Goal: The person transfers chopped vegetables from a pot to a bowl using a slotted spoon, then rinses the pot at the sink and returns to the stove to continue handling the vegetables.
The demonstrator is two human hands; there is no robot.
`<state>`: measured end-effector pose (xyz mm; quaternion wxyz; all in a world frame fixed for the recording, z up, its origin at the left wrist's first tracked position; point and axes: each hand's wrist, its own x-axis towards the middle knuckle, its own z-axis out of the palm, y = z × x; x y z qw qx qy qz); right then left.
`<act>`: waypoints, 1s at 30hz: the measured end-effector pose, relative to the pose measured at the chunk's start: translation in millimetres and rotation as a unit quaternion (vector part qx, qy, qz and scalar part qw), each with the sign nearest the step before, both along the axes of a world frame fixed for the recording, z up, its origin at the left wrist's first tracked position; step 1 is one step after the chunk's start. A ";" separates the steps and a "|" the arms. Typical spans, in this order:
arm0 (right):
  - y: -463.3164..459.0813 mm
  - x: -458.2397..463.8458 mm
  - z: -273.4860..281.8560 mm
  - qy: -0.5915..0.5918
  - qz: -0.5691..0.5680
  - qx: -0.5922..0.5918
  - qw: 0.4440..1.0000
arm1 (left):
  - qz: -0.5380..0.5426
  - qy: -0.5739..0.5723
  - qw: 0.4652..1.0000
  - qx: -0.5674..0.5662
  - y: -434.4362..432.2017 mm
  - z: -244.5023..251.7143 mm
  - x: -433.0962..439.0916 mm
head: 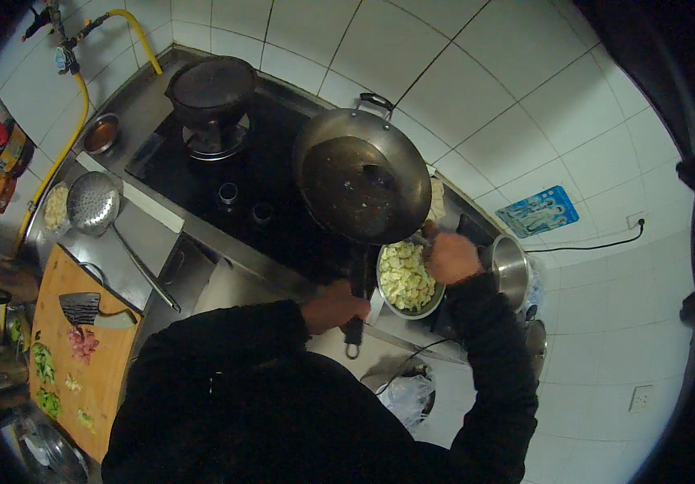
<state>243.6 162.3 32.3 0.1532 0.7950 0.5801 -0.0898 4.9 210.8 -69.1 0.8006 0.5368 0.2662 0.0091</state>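
A large dark metal wok (347,193) sits on the black cooktop (275,236), with a thin dark liquid and small bits in its bottom. My left hand (335,307) is closed around the wok's long handle (353,333), whose ring end sticks out below. To the right of the wok, a metal bowl (411,314) is filled with pale green-yellow sliced vegetable (407,277). My right hand (453,258) is at the bowl's right upper rim, its fingers curled around what looks like a dark handle end; the rest of that item is hard to make out.
A covered dark pot (214,91) stands on the far-left burner. Left lie a perforated skimmer (93,202) and a wooden board (105,375) bearing a cleaver (96,310) and chopped food. An empty-looking steel bowl (510,272) stands right. A yellow hose (84,109) runs along the left wall.
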 end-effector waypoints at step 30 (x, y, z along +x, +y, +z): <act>57.9 3.1 40.7 -0.164 0.136 0.051 0.976 | 0.030 0.005 0.996 0.079 20.9 -17.0 -19.6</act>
